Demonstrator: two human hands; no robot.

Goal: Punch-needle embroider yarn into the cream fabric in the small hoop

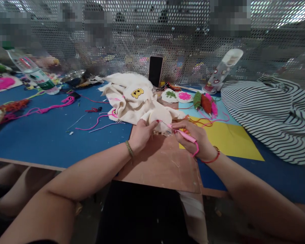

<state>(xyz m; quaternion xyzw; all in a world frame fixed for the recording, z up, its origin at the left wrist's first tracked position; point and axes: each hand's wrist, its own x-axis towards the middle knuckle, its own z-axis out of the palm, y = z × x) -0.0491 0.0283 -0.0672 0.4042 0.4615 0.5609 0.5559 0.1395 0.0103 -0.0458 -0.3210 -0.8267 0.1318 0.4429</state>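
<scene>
My left hand (142,134) grips the near-left edge of a small round embroidery hoop (160,115) stretched with white cloth. In my right hand (193,135) is a pink punch needle (184,134), held like a pen, with pink yarn looping from its back end. Its thin metal tip points left toward the cloth, close to my left thumb; whether it touches is too small to tell. White cloth (136,113) spreads out behind the hoop in folds, with a yellow stitched figure (137,93) on it.
A phone (156,71) leans upright against the perforated metal screen (132,40). Green, red and pink yarn bundles (205,102) lie right, beside stitched round patches (184,96). A striped cloth (269,112), a clear cup (220,74) and a water bottle (37,73) stand or lie farther out.
</scene>
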